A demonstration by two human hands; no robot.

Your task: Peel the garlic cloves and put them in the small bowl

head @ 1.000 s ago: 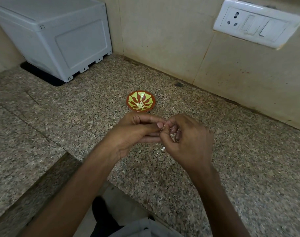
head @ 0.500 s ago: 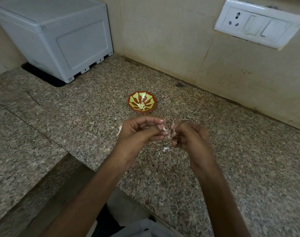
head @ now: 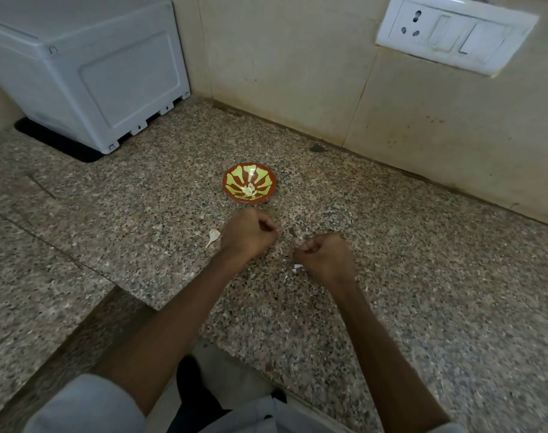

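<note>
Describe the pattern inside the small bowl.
The small bowl has yellow-green rays on a red-brown ground; the head view shows it best.

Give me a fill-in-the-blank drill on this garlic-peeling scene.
1. The peeled cloves lie in the small ____.
2. A scrap of garlic skin lies on the counter beside the ____ hand.
3. The switch plate is fixed to the ____.
Missing words: bowl; left; wall.
</note>
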